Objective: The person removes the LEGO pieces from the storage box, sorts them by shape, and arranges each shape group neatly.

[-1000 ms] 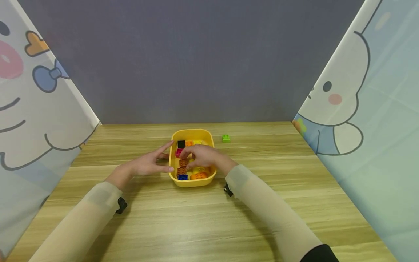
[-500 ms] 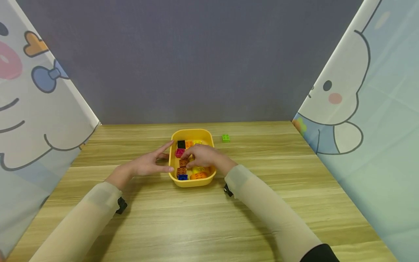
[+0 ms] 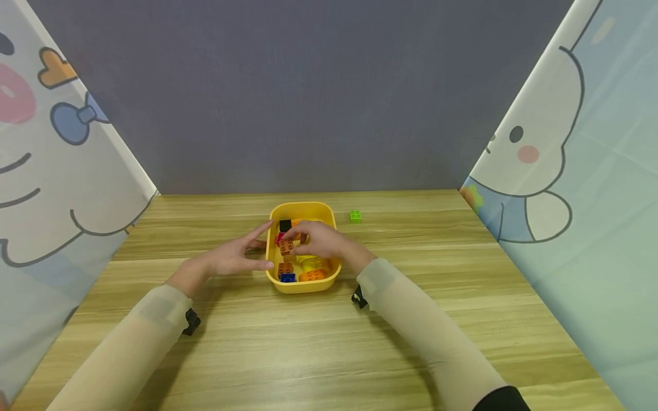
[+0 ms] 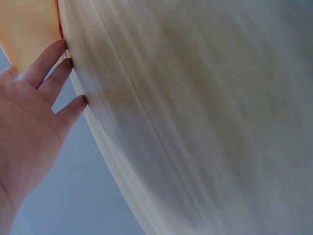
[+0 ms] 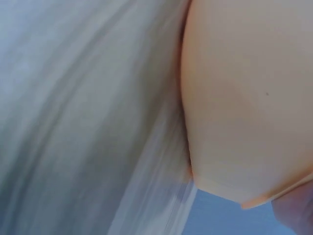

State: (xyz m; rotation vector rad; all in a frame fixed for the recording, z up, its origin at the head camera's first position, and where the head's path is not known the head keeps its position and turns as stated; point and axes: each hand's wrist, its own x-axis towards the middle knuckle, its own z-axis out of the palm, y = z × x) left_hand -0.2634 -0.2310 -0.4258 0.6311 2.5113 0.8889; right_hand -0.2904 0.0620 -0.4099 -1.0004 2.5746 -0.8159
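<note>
Right hand (image 3: 320, 240) pinches a small brown studded plastic brick (image 3: 286, 246) just above the yellow plastic tub (image 3: 303, 286) | left hand (image 3: 237, 257), fingers straight, rests against the tub's left wall | green plastic brick (image 3: 355, 216) sits apart on the wooden table (image 3: 308, 354).

Grey wall (image 3: 298, 91), wooden table (image 3: 308, 342)

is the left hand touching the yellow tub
Touching. In the left wrist view the fingertips of the left hand press against the yellow tub wall; the head view shows them at its left rim.
</note>
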